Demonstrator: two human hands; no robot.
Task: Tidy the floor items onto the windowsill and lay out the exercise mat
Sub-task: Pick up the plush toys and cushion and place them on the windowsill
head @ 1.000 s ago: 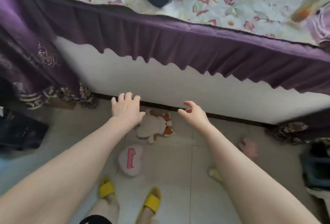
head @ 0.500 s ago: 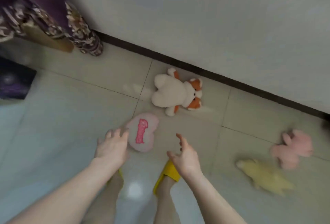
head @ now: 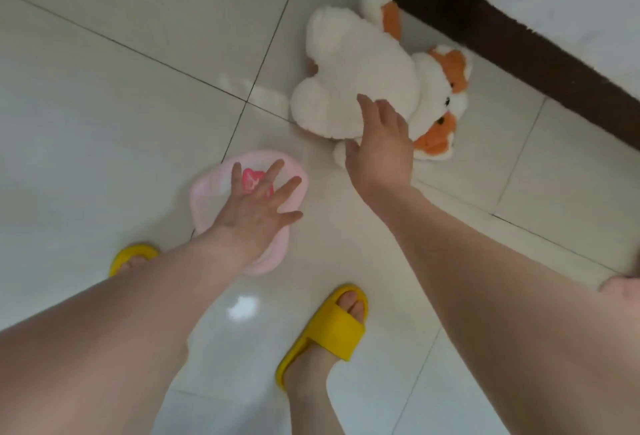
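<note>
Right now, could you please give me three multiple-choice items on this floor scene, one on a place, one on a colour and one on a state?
1. Where does the white and orange plush toy lie?
A. on the floor beside the dark skirting board
B. on top of the pink cushion
C. between the two feet

2. What colour are the slippers?
A. blue
B. yellow
C. black

3. How is the left hand?
A. shut in a fist
B. holding a slipper
C. fingers spread open over the pink heart cushion

Answers: 1 A, the toy rests on the tiles next to the skirting board. 2 B, both slippers are yellow. 3 C, the fingers are splayed above the cushion, with no grip closed on it; the right hand is likewise open, at the plush toy.
</note>
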